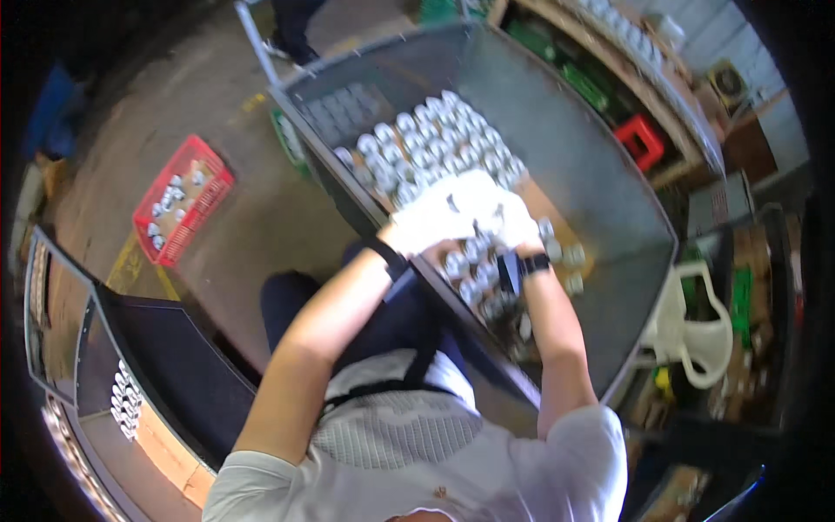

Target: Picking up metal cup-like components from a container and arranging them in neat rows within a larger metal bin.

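Silvery, shiny rounded parts (pixel 424 158) in rows

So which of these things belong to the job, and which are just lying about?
Seemingly in use:
left hand and right hand, at the silvery parts
grey walled bin around them
perhaps the red crate, holding similar-looking parts

Seemingly just lying about:
white plastic chair
red plastic item at right

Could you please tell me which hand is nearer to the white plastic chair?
Right: the right hand is left of the chair in the picture; the left hand is farther left.
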Motion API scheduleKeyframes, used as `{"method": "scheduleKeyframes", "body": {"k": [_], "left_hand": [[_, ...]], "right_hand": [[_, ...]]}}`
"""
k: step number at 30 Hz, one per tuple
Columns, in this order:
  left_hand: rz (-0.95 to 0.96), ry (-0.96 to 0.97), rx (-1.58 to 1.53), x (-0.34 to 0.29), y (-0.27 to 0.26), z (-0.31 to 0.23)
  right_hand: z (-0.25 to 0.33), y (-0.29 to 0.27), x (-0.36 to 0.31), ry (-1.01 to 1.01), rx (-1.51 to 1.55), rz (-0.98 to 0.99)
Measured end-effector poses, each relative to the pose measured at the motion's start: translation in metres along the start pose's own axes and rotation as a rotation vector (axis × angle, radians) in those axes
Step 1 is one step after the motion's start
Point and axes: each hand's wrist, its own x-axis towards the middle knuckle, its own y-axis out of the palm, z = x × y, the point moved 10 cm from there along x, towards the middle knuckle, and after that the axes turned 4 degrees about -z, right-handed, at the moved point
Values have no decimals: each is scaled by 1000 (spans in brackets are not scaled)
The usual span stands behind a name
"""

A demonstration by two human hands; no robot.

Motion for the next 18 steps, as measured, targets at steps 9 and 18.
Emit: {"method": "scheduleKeyframes", "body": {"k": [9,18], "left_hand": [[-65,-177,120,7,-13,41],[-80,-237,12,6,-17,56]], "right_hand": [[-93,39,-5,363,1048,-76],[-109,42,-3,238,846,-69]]}}
